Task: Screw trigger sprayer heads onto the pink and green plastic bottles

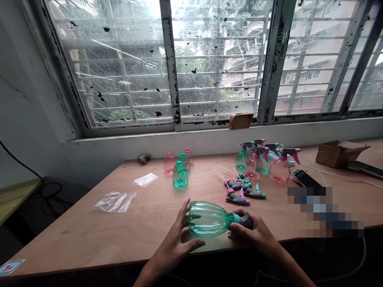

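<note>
Holds a green spray bottle (209, 219) on its side at the front edge of the tabletop (89, 235), about midway along it. Cups the bottle's base with the left hand (176, 243), fingers spread wide over the plastic, thumb underneath. Wraps the right hand (254, 235) over the grey trigger head (247, 220) at the bottle's neck, fingers curled closed around it. Faces three loose trigger heads (242, 191) with white dip tubes just behind the bottle, toward the middle of the tabletop. Faces, farther back, four capless bottles (180, 175), pink and green, left of centre, and a cluster of assembled spray bottles (260, 161) near the back edge. Has two clear plastic bags (115, 201) lying flat to the left, a cardboard box (339, 153) near the back right corner and a phone (305, 177) beside the cluster.
</note>
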`<state>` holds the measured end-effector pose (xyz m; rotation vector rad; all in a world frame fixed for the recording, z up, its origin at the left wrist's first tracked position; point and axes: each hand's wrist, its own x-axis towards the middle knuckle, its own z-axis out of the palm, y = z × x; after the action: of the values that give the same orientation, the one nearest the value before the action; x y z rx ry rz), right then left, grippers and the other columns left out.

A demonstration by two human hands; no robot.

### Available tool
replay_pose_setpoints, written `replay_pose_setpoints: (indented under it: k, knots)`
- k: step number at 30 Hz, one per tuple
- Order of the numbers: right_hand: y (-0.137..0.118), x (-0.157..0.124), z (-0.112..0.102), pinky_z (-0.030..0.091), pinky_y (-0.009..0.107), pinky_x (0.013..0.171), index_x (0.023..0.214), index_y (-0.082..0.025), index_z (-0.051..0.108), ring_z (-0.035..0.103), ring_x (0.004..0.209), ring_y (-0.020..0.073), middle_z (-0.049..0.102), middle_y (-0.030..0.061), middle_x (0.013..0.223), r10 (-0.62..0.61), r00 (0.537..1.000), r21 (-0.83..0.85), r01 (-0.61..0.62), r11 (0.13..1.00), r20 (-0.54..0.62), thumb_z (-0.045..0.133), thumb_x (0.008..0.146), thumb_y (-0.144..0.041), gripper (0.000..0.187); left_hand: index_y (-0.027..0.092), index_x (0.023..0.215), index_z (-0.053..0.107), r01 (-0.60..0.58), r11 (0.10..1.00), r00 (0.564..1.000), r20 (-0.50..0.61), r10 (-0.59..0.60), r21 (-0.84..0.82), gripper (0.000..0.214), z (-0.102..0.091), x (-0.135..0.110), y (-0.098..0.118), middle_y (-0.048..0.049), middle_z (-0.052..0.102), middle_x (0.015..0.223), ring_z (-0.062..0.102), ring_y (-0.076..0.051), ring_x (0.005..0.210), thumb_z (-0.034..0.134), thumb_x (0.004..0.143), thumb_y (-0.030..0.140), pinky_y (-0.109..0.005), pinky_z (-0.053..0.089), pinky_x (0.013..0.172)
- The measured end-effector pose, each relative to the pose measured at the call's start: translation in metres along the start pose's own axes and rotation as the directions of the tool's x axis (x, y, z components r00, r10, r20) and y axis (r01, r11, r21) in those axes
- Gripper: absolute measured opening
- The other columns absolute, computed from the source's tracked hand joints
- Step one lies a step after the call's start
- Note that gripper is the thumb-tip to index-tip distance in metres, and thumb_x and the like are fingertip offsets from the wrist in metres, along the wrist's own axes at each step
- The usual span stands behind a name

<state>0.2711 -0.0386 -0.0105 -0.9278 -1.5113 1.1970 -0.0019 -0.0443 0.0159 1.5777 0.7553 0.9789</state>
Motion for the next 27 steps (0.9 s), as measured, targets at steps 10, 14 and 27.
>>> replay_pose_setpoints:
  k: [10,14,27]
  knots:
    - [-0.0008,0.0011,0.0014,0.055,0.03,0.061,0.097,-0.017,0.062,0.07,0.068,0.0223,0.07,0.003,0.073,0.005,0.999,-0.012,-0.006,1.0,-0.035,0.073,0.079,-0.046,0.037,0.038,0.151,0.011,-0.042,0.996,0.998,0.039,0.039,0.08,0.092,-0.0019,0.0011,-0.0013,-0.0089,0.039,0.15,0.044,-0.029,0.134,0.072,0.083,0.025,-0.047,0.035,0.113]
    - [-0.0005,0.0018,0.001,0.056,0.031,0.062,0.097,-0.016,0.063,0.07,0.068,0.0225,0.07,0.0031,0.074,0.02,1.0,-0.007,-0.02,1.0,-0.023,0.073,0.078,-0.047,0.037,0.037,0.151,0.009,0.005,0.999,1.0,0.024,-0.007,0.051,0.098,-0.0022,0.0002,-0.0015,-0.0109,0.033,0.154,0.044,-0.031,0.133,0.076,0.08,0.029,-0.047,0.038,0.11]
    - [-0.0005,0.0008,0.0005,0.055,0.03,0.064,0.098,-0.015,0.065,0.069,0.068,0.0214,0.072,0.0038,0.075,0.006,1.0,0.002,-0.005,1.0,-0.007,0.073,0.08,-0.045,0.036,0.029,0.152,0.015,0.015,0.999,1.0,-0.019,-0.014,0.032,0.09,-0.0029,0.0003,0.0006,-0.0115,0.03,0.155,0.036,-0.032,0.139,0.072,0.082,0.035,-0.048,0.031,0.115]
